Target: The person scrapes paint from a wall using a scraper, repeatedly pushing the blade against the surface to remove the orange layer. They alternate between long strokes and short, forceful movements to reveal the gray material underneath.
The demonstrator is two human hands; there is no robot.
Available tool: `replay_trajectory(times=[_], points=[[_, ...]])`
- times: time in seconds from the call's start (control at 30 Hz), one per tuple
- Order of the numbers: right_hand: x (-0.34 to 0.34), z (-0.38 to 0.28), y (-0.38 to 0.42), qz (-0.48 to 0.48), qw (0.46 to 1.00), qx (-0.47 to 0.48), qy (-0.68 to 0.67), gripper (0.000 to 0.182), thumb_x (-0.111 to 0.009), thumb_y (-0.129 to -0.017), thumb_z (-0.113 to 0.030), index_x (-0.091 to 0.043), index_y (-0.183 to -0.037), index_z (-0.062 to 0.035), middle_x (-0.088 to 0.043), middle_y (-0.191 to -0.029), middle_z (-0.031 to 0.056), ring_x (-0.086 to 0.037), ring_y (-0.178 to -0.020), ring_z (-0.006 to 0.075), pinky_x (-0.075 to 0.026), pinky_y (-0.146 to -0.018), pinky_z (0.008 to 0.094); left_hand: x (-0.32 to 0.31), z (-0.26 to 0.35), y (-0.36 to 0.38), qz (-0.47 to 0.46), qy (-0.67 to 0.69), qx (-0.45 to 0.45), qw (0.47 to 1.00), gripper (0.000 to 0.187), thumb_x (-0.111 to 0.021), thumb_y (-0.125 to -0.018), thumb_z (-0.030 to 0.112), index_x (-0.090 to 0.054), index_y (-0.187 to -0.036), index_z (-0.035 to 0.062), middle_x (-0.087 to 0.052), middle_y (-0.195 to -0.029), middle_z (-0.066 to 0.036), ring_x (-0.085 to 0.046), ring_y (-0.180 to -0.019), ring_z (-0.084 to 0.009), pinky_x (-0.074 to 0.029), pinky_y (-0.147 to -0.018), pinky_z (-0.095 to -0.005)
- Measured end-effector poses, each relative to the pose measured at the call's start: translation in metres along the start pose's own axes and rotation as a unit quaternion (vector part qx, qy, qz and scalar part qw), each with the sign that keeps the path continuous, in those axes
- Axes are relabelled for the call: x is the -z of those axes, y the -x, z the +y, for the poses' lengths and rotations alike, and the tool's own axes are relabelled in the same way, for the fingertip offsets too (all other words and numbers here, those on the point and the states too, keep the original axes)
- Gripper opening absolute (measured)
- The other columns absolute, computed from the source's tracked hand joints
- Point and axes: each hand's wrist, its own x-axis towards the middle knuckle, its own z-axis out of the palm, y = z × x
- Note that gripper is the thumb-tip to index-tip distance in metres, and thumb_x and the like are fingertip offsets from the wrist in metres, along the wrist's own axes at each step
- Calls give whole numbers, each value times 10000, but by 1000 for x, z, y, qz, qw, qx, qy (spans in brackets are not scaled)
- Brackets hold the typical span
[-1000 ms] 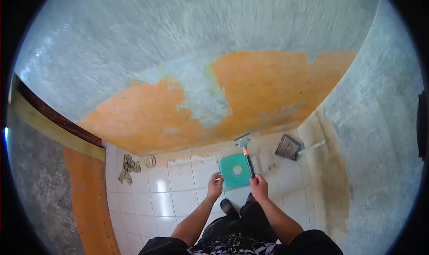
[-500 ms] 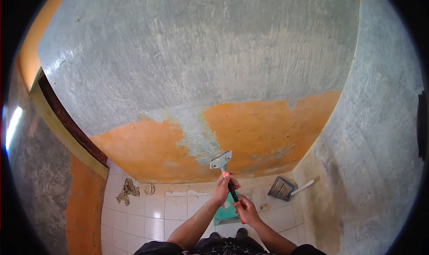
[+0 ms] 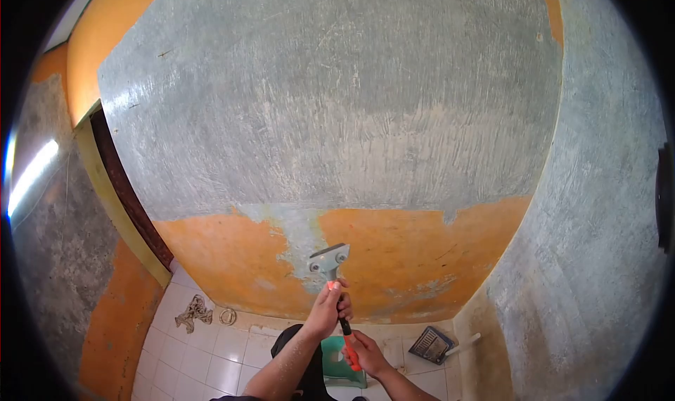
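A long-handled scraper [image 3: 328, 259] with a wide metal head and a black and orange-red handle is in both my hands. My left hand [image 3: 325, 312] is wrapped around the handle just below the head. Lower down, my right hand [image 3: 365, 352] grips the orange-red end of the handle. The scraper head overlaps the bare grey strip in the orange paint of the wall [image 3: 394, 250]. Above that band the wall is bare and grey, with vertical scrape marks.
Below me stands a green plastic stool [image 3: 336, 382]. A dark paint tray [image 3: 430, 345] and a white-handled tool [image 3: 463, 344] lie by the right corner. A crumpled cloth [image 3: 194, 312] and a ring-shaped roll [image 3: 227, 316] rest on the tiled floor [image 3: 221, 373]. A doorway [image 3: 133, 197] opens at left.
My view has tilted up, showing more of the upper wall. The scraper and both hands have shifted left, and the head sits higher along the grey strip. A dark-clothed leg now shows beside the stool.
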Motion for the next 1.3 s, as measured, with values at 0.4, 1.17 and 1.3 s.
replay_trajectory(times=[0.4, 1.17, 1.3], points=[[0, -39, -9, -5, 999, 38, -27, 284, -495, -1036, -313, -525, -1187, -74, -564, -789, 45, -523, -592, 109, -446, -556, 262, -9, 21, -26, -47, 29, -8, 998, 278, -386, -1069, 409, -450, -1130, 145, -333, -683, 10, -353, -574, -111, -382, -600, -307], [-100, -433, -313, -87, 939, 306, 133, 437, -508, -1033, -344, -485, -1327, -21, -545, -761, 42, -485, -549, 94, -399, -503, 246, -64, 446, -282, -233, -231, -206, 922, 257, -361, -1077, 325, -373, -1216, 109, -431, -739, -41, -468, -651, -157, -465, -692, -351], [-121, -498, -333, -78, 892, 406, 185, 377, -602, -993, -251, -534, -1289, -28, -554, -749, 5, -461, -572, 68, -385, -515, 234, -99, 518, -275, -271, -254, -293, 881, 257, -392, -1063, 296, -364, -1222, 96, -471, -754, -66, -496, -674, -169, -471, -699, -360]])
